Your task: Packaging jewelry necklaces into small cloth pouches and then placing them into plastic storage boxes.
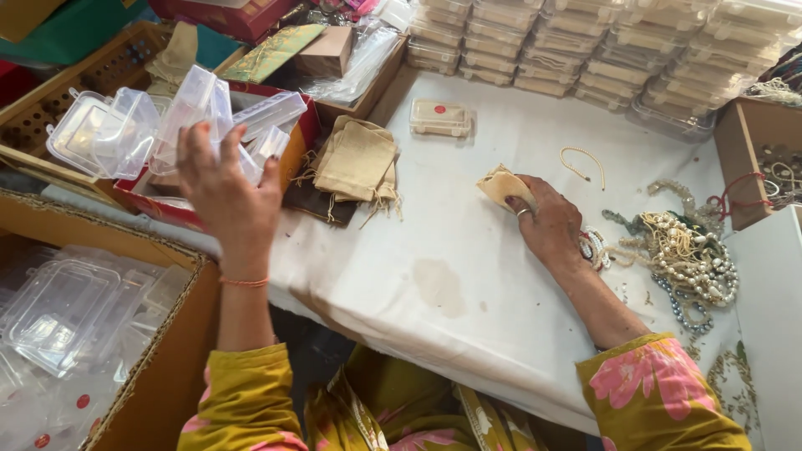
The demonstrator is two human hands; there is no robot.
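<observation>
My left hand (227, 190) is raised over a red carton (297, 142) full of clear plastic boxes, its fingers closed on one clear box (199, 104). My right hand (547, 224) rests on the white tablecloth (434, 284) and pinches a small beige cloth pouch (501, 185). A pile of flat beige pouches (357, 163) lies between the two hands. To the right of my right hand lies a heap of beaded necklaces and pearls (689, 255).
A closed clear box with a red sticker (440, 117) sits at the table's far side, before rows of stacked clear boxes (601, 50). A cardboard carton of clear boxes (67, 326) stands at lower left. A thin cord loop (582, 164) lies near a wooden box (756, 159).
</observation>
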